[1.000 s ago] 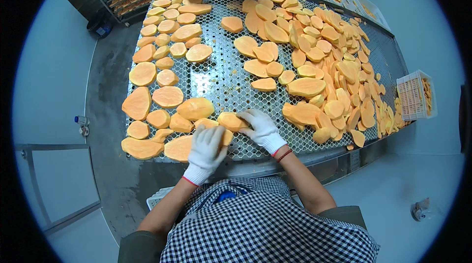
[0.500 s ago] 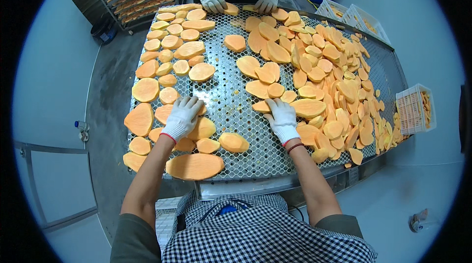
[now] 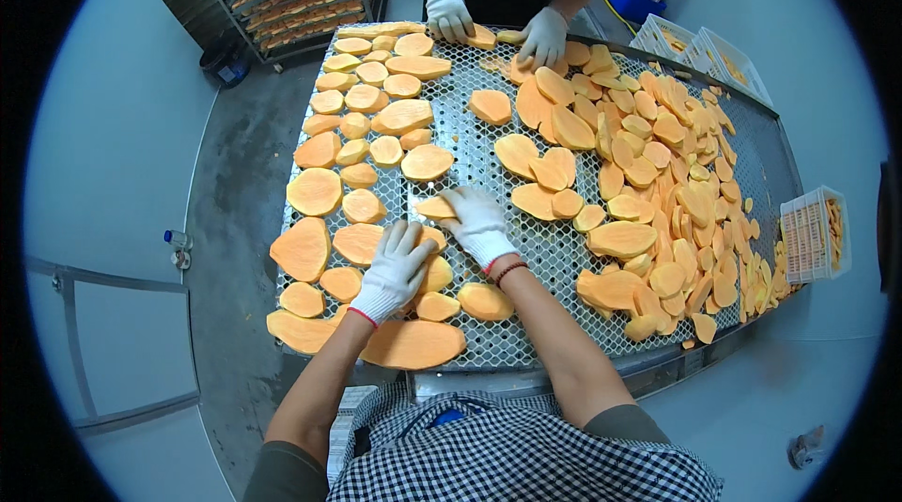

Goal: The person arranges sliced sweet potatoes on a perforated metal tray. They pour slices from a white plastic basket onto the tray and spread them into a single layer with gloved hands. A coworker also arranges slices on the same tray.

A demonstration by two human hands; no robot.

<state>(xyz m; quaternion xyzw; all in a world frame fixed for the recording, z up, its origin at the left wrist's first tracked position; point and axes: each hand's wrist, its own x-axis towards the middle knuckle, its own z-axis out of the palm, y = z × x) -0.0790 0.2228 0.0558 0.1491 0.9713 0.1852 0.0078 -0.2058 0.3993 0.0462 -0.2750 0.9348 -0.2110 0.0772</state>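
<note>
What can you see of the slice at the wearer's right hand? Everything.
The slice is a small, flat-looking, elongated orange piece with a rounded left end. The gloved right hand touches and covers its right end. It lies crosswise over the white mesh; whether it rests on it is unclear.

Orange slices (image 3: 314,193), black-and-white checked apron (image 3: 507,460)

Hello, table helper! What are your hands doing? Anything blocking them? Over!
Right hand: holding orange slice. Left hand: over laid-out slices. Co-worker's hands: opposite, clear of both.
</note>
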